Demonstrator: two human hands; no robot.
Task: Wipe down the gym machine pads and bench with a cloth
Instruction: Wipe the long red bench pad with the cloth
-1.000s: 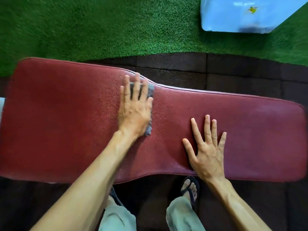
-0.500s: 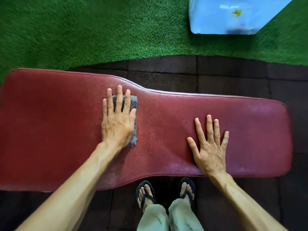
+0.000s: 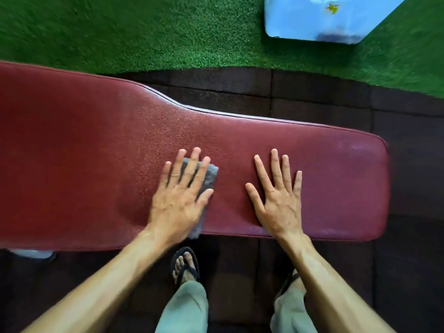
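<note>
Pressing flat on a gray cloth (image 3: 208,177), the left hand (image 3: 179,200) has its fingers straight and spread, near the front edge of the red bench (image 3: 84,152). Just beside it, the right hand (image 3: 278,200) lies flat on the bench too, fingers wide, holding nothing. Green grass (image 3: 144,32) is behind

One surface (image 3: 96,152), one cloth (image 3: 209,175), two hands: left (image 3: 179,200), right (image 3: 278,200); one blue box (image 3: 312,20), two sandals (image 3: 186,265) (image 3: 289,282).
</note>
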